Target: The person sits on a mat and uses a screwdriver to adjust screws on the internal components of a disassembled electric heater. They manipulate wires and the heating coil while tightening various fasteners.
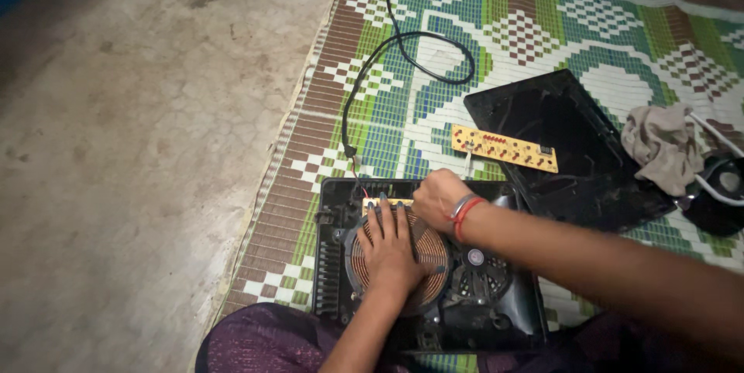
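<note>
**Asha:** Cooker base (341,264) sits opened up on the mat (434,24), right in front of the knees. Where does the job stand, by the look of it?

**Ravi:** Well into the strip-down, I'd judge. The black top cover (573,148) is off and lies to the right of the base, underside up, with the yellow control board (504,147) resting on it. The copper coil (432,253), the fan (474,258) and the rest of the inside are bare.

**Asha:** And what's left?

**Ravi:** The coil is in its seat and the black cord (403,40) runs from the back edge of the base out across the mat. So the inner parts look untouched, as far as I can see.

**Asha:** How are the hands placed?

**Ravi:** The left hand (390,241) lies flat on the coil, fingers spread and pointing away, gripping nothing. The right hand (438,196), with a red band at the wrist, crosses in from the right, curled at the far edge of the coil beside a small yellow part. The two hands touch, or nearly.

**Asha:** Is the right one pinching something?

**Ravi:** I can't tell; its fingertips are hidden under the knuckles.

**Asha:** Anything else nearby?

**Ravi:** A crumpled cloth (659,144) at the cover's right edge, and bare concrete floor (139,133) left of the mat.
</note>
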